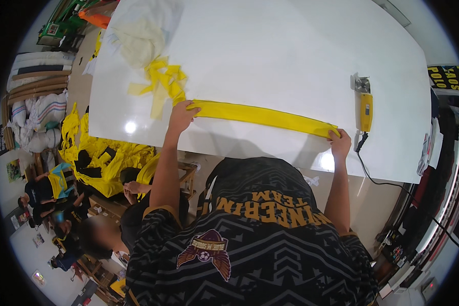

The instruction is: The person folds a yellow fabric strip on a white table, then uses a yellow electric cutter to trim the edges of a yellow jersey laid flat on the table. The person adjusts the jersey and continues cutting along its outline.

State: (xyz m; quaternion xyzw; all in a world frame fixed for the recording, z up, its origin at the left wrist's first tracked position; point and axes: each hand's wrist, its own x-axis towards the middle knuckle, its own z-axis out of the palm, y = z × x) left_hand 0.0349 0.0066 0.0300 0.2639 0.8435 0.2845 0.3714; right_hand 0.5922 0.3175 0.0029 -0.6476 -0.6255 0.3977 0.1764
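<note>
A long yellow fabric strip (262, 116) stretches between my hands over the near part of the white table (290, 51). Its left end is pinched in my left hand (182, 115), thumb and fingers closed on the cloth. My right hand (340, 141) grips the other end, lower and farther right. Just beyond my left hand lies a loose heap of yellow fabric scraps (167, 79), some of them touching the strip's end. To the right of my right hand rests a yellow handheld electric fabric cutter (366, 107), its metal head pointing away from me.
The cutter's black cord (382, 182) runs off the table's right edge. A translucent whitish bag (137, 43) sits at the far left. Beside the table are a pile of yellow and black cloth (104, 163) and a seated person (99, 237). Fabric rolls (38, 84) are stacked farther left.
</note>
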